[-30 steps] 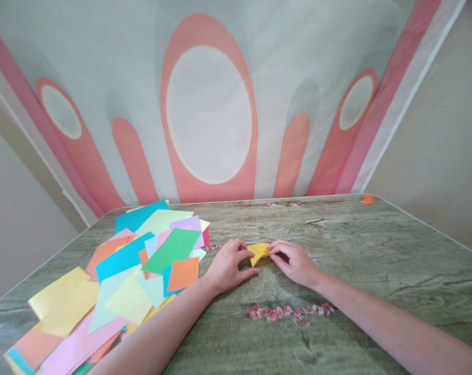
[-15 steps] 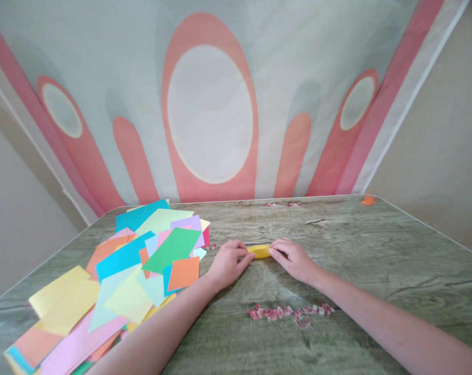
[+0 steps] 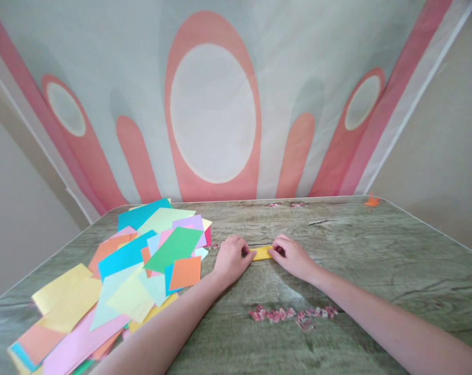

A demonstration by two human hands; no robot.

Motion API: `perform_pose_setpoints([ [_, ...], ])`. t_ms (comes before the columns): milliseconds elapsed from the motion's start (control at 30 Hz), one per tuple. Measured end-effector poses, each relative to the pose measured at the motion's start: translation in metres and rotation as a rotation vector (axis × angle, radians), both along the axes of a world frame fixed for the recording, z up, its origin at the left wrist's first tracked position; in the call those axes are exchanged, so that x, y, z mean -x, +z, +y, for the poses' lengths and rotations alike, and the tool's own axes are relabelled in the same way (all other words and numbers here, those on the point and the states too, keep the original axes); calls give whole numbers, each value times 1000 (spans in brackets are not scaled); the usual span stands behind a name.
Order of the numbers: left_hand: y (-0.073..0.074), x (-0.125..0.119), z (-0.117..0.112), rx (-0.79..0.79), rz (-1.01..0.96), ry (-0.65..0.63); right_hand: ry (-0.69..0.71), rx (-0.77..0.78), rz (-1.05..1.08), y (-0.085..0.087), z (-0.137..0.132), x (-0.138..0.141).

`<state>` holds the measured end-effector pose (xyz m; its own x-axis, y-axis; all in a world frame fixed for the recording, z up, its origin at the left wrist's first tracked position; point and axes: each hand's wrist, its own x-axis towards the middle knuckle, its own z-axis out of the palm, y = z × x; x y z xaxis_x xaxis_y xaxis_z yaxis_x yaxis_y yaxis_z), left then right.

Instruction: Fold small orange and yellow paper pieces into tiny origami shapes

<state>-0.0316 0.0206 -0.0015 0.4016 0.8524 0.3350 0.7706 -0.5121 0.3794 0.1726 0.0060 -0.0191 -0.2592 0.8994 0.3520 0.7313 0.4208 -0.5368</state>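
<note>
Folded flatter since a second ago, the yellow paper strip (image 3: 261,253) now lies pressed on the table (image 3: 376,250), just right of the coloured paper pile (image 3: 134,271). Left hand (image 3: 231,258) and right hand (image 3: 293,255) pinch its two ends, fingers curled narrow.

Yellow paper (image 3: 261,253): one second ago raised between hands, flap tilted up at 12 o'clock; now pressed flat on table (image 3: 357,245) as narrow strip. Left hand (image 3: 232,258): fingers curled tighter, tips pushed against strip's 9 o'clock end. Right hand (image 3: 293,256): shifted slightly toward 12 o'clock, fingertips pinning 3 o'clock end. Hands marginally closer together than half a second ago.
</note>
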Motion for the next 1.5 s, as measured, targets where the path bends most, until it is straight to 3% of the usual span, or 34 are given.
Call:
perform_pose_setpoints([
  [67,5,-1,-5,-38,9,-32,14,-6,-5,-1,0,0],
  [200,13,-3,-18,-92,130,-245,43,-7,-8,-2,1,-1],
  [333,11,-4,-28,-72,240,-341,63,12,-9,-1,2,-3],
  [667,4,-1,-20,-58,240,-334,152,171,-6,9,20,-9],
  [800,5,1,-18,-46,213,-339,208,167,10,10,25,-7],
  [1500,-4,6,-7,6,27,-266,215,162,85,4,17,-6],
])
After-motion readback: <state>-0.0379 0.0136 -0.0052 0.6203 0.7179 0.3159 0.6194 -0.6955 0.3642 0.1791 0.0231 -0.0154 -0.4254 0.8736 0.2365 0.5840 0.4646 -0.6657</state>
